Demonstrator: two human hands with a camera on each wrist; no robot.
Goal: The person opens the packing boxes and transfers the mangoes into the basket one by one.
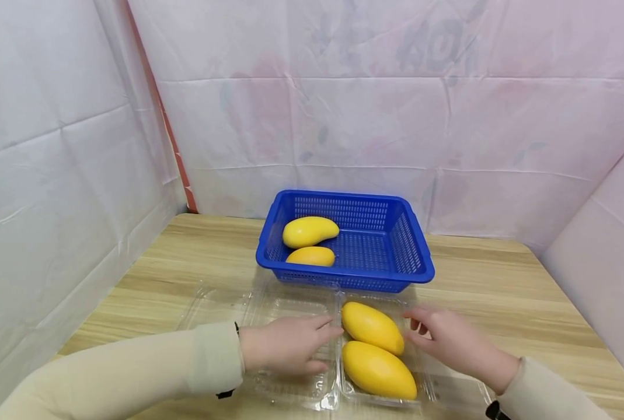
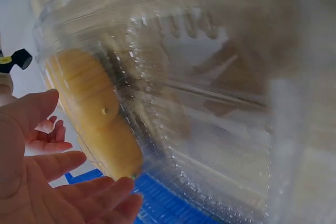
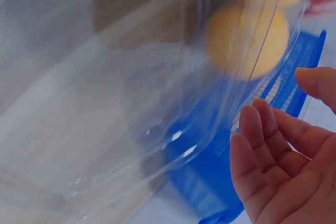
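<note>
The mangoes' [image 1: 379,370] container [image 1: 351,392] lies before the basket [image 1: 354,277].

The counter [image 1: 506,286] is made of light wood, and darker streaks of grain run along it. Directly on it stands a blue basket [image 1: 343,272], with its long side turned to the front. Just in front of the basket, two clear plastic boxes lie side by side: the left box [image 1: 290,308] before the basket's left half, the right box [image 1: 352,393] before its right half. Whether the left box touches the basket, I cannot tell. The left box's lid [image 1: 219,300] is spread out, to the front left of the basket. The right box's lid [image 1: 456,388], partly hidden, lies to the front right of the basket.
</note>
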